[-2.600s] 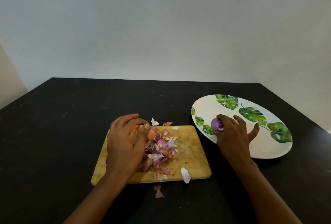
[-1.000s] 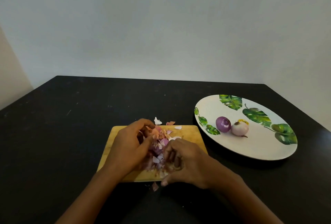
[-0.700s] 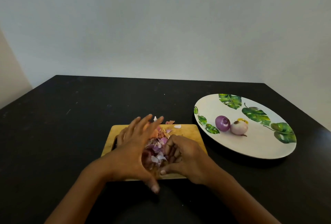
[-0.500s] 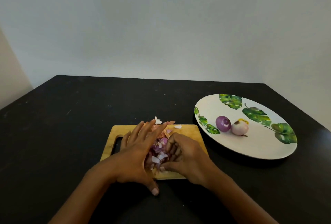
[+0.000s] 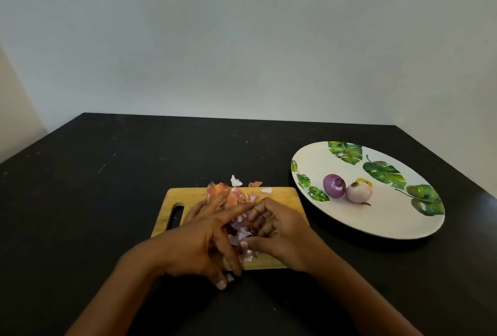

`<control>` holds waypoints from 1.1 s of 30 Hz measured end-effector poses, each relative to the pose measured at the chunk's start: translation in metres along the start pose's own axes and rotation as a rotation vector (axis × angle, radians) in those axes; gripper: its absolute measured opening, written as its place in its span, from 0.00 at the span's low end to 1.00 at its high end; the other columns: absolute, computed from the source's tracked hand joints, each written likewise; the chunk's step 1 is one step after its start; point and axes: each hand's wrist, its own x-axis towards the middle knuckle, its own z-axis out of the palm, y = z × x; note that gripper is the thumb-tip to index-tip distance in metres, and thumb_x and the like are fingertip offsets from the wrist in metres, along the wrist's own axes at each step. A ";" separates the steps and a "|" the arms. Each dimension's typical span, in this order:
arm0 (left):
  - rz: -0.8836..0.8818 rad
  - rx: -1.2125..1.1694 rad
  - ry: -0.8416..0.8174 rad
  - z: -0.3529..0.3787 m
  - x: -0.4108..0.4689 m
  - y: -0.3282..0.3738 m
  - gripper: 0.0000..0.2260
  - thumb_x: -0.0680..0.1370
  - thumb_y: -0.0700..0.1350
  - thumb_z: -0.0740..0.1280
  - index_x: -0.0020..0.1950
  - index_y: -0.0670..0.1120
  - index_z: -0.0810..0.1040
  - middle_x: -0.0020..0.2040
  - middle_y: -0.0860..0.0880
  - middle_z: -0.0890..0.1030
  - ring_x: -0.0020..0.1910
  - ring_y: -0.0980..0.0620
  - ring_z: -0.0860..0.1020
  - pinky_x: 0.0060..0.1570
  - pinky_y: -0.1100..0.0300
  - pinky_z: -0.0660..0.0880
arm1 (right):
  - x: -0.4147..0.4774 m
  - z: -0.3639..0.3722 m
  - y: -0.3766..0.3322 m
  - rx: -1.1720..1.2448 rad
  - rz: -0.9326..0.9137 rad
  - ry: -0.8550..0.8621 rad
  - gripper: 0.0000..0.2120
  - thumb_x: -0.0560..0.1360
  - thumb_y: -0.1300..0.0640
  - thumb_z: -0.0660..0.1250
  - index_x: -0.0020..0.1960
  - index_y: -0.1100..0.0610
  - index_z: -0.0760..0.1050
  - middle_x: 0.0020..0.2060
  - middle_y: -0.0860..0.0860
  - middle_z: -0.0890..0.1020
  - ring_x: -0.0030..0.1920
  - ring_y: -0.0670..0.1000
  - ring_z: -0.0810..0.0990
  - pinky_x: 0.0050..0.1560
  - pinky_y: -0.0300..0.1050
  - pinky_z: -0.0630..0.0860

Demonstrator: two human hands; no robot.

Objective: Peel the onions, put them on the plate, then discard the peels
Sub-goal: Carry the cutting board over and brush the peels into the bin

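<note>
Two peeled onions lie side by side on the white leaf-patterned plate (image 5: 382, 218): a purple onion (image 5: 334, 186) and a paler onion (image 5: 359, 192). A pile of onion peels (image 5: 236, 199) sits on the wooden cutting board (image 5: 189, 196). My left hand (image 5: 197, 240) rests on the pile's left side with straight, spread fingers, its thumb at the board's near edge. My right hand (image 5: 283, 233) lies against the pile's right side, its fingers and thumb curled round some of the peels. Both hands hide much of the pile.
A few loose peel scraps (image 5: 236, 181) lie on the black table (image 5: 107, 174) just beyond the board's far edge. The plate stands to the right of the board. A plain wall runs behind the table.
My right hand has left the purple onion on the plate and come to the peel pile. Both hands have drawn together round the peels, and my left fingers have straightened.
</note>
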 end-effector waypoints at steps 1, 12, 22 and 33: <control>-0.004 0.000 -0.003 0.001 0.001 -0.002 0.10 0.68 0.48 0.74 0.40 0.64 0.79 0.59 0.83 0.34 0.58 0.72 0.21 0.65 0.56 0.29 | 0.000 0.000 0.000 -0.005 0.005 0.001 0.15 0.68 0.57 0.77 0.50 0.55 0.74 0.42 0.49 0.81 0.40 0.46 0.82 0.40 0.36 0.79; 0.008 -0.121 0.084 0.004 0.001 -0.006 0.05 0.70 0.48 0.72 0.38 0.59 0.80 0.67 0.76 0.49 0.70 0.68 0.38 0.72 0.52 0.42 | 0.002 -0.001 0.002 0.068 0.007 0.004 0.09 0.71 0.58 0.74 0.48 0.55 0.76 0.40 0.49 0.83 0.40 0.49 0.84 0.41 0.40 0.81; -0.069 -0.201 0.977 0.019 0.027 -0.021 0.09 0.79 0.41 0.63 0.55 0.50 0.81 0.58 0.57 0.78 0.57 0.62 0.74 0.58 0.68 0.68 | 0.010 -0.006 0.003 -0.137 -0.138 0.285 0.08 0.75 0.60 0.70 0.44 0.49 0.73 0.41 0.44 0.79 0.40 0.40 0.79 0.37 0.29 0.74; -0.330 -0.353 0.886 -0.014 0.048 -0.059 0.15 0.78 0.40 0.64 0.65 0.46 0.72 0.62 0.47 0.75 0.58 0.54 0.73 0.55 0.63 0.68 | 0.079 -0.033 0.012 -0.525 0.247 0.183 0.18 0.80 0.63 0.62 0.69 0.57 0.69 0.66 0.54 0.75 0.65 0.53 0.74 0.64 0.44 0.70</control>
